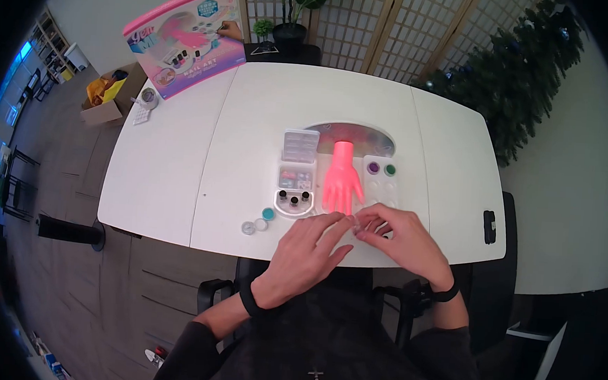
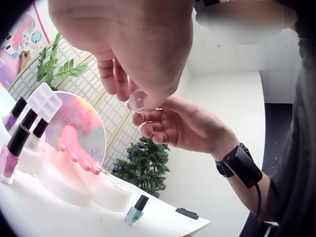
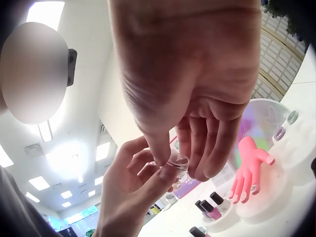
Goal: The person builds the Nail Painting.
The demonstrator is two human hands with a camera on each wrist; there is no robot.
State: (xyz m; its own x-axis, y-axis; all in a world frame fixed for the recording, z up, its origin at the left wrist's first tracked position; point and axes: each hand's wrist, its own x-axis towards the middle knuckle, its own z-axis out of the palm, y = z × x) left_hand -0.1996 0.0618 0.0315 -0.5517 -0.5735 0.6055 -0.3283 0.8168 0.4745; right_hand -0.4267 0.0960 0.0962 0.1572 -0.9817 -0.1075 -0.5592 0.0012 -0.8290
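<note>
A small clear round pot (image 3: 178, 160) sits between my two hands, above the table's near edge. My left hand (image 1: 307, 249) pinches it with thumb and fingers from one side. From the other side my right hand (image 1: 405, 241) grips it, its thumb against the rim in the right wrist view. Just beyond lies a pink model hand (image 1: 343, 178), fingers toward me, on a white stand with a shiny rounded back panel (image 1: 371, 139). Left of my left hand are a teal pot (image 1: 268, 214), a whitish pot (image 1: 261, 224) and a silvery pot (image 1: 248, 228).
Black-capped nail polish bottles (image 1: 294, 201) stand left of the model hand, before an open compartment box (image 1: 297, 167). To its right, a white tray (image 1: 376, 189) holds purple and green pots. A teal polish bottle (image 2: 134, 212) and a black object (image 1: 489, 227) are farther right.
</note>
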